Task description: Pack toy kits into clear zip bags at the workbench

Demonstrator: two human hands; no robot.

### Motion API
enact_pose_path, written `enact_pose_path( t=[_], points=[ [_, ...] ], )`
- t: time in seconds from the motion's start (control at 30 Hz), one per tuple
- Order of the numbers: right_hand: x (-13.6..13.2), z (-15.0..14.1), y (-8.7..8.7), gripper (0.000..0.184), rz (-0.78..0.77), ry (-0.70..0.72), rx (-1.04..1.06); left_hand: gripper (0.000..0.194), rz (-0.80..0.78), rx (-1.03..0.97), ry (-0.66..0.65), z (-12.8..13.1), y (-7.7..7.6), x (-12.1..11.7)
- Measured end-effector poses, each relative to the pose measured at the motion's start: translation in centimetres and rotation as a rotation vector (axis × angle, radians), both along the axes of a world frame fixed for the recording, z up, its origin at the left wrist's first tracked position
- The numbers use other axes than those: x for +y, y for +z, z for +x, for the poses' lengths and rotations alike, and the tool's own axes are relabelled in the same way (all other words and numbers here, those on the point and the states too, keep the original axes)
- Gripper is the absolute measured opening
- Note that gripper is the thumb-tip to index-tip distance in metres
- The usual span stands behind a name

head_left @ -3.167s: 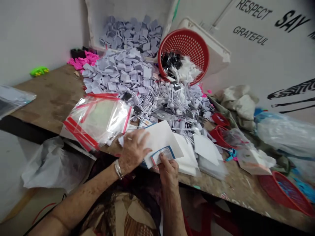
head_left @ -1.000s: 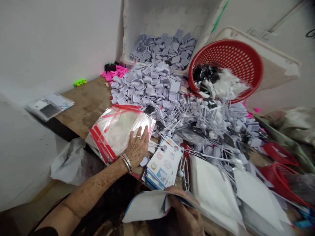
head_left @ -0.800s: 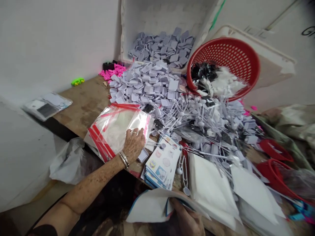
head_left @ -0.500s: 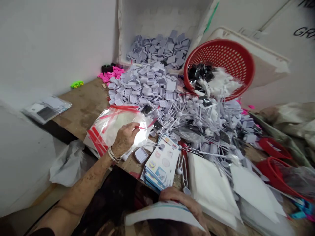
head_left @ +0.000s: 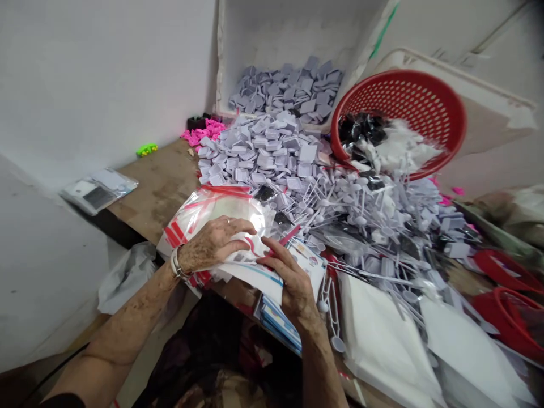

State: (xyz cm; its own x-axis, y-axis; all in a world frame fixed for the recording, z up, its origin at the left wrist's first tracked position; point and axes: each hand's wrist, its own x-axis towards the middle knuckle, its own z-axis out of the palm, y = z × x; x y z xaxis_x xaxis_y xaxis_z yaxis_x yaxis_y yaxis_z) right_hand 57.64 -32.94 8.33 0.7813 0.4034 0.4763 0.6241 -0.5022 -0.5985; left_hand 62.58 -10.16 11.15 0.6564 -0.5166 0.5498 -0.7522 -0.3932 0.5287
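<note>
My left hand [head_left: 215, 243] lies across the mouth of a clear zip bag with red stripes [head_left: 212, 212], pressing on its plastic. My right hand [head_left: 291, 277] grips a white printed sheet with a blue edge [head_left: 250, 272], whose far end runs under my left fingers. A stack of printed cards [head_left: 308, 255] sits beneath my right hand, mostly hidden by it. A thin red strip [head_left: 284, 235] sticks out just past my right fingertips. Whether the sheet's end lies inside the bag is hidden.
A heap of pale grey plastic pieces and sticks [head_left: 323, 181] covers the wooden table [head_left: 157, 192]. A tilted red basket [head_left: 399, 113] spills black and white bits. White sheet stacks [head_left: 382, 340] lie to the right, and a white box [head_left: 280, 45] stands behind.
My right hand has brought the white sheet up from the table's near edge to the bag. My left hand has slid toward me onto the bag's mouth.
</note>
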Motion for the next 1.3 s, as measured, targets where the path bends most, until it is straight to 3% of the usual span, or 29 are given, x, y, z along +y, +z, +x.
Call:
enact_pose_path(
  t=[0.13,0.23,0.37,0.5,0.6,0.67,0.73,0.87,0.93,1.0,1.07,1.17,1.3],
  points=[
    [-0.8,-0.3,-1.3,0.023,0.045,-0.013,0.043,0.026,0.153,-0.038,0.054,1.6,-2.5,0.6],
    [-1.6,-1.0,-1.3,0.021,0.120,-0.081,0.068,0.024,0.090,-0.086,0.155,1.8,-3.2,0.7],
    [-2.3,-2.4,1.4,0.024,0.315,-0.242,0.007,0.020,-0.179,-0.147,0.343,0.5,-1.0,0.9],
    [-2.2,-4.1,4.4,0.028,0.335,-0.303,-0.025,0.028,-0.148,-0.124,0.136,-1.1,1.2,1.5],
    [-2.1,-5.2,3.9,0.025,0.328,-0.295,0.021,0.028,-0.216,-0.108,0.238,-2.4,0.5,2.1],
    [-2.2,-5.7,2.3,0.022,0.335,-0.287,0.071,0.022,-0.282,-0.007,0.367,-3.6,-0.7,2.4],
    [-2.4,-6.2,0.7,0.023,0.351,-0.281,0.118,0.016,-0.331,0.260,0.450,-5.2,-2.0,2.3],
    [-3.0,-7.0,-0.6,0.021,0.369,-0.236,0.184,0.055,-0.413,1.050,0.129,-7.5,-2.9,1.1],
    [-3.3,-7.4,-0.1,0.019,0.353,-0.177,0.199,0.066,-0.539,1.220,-0.024,-7.6,-2.5,0.1],
    [-3.7,-7.9,0.8,0.020,0.319,-0.103,0.218,0.065,-0.646,1.256,-0.115,-7.2,-1.7,-1.0],
    [-4.2,-8.4,1.6,0.022,0.289,-0.043,0.235,0.059,-0.702,1.269,-0.119,-6.4,-1.0,-2.3],
    [-5.1,-9.2,2.1,0.022,0.295,-0.027,0.243,0.043,-0.770,1.242,0.010,-5.8,-0.1,-4.7],
    [-5.9,-10.2,1.6,0.019,0.369,-0.063,0.244,0.030,-0.832,1.025,0.127,-6.0,0.4,-7.7]
  ],
)
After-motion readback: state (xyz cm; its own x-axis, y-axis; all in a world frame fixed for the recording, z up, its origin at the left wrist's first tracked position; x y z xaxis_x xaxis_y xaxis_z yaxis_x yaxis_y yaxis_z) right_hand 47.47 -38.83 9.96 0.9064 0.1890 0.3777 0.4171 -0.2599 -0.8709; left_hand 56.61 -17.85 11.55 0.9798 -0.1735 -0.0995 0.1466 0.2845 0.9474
